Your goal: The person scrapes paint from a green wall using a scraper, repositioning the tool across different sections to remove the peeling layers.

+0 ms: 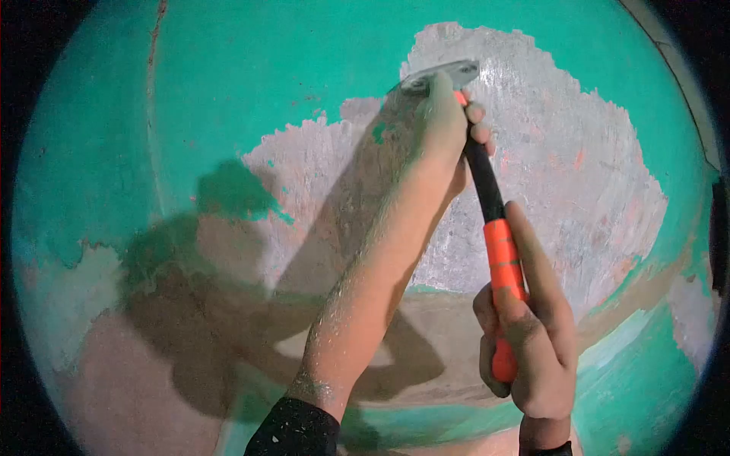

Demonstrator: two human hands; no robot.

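A scraper with a wide metal head [465, 72] and an orange and black handle [502, 254] lies against the wall. My left hand [449, 121] is closed round the upper handle just below the head, its thumb up on the metal. Lower down, my right hand [532, 334] wraps the orange grip, with the index finger stretched along the shaft. Around the head, a bare grey-white patch [563, 167] shows where there is no green paint [251, 61]. Pale flecks dot my left forearm. The blade's edge is partly hidden and slightly blurred.
A dark shadow of a head and arms falls on the wall at the left and lower middle. A vertical crack [154, 61] runs down the upper left. Below the bare patch is a brownish band [456, 342], and another bare patch [114, 380] is at the lower left.
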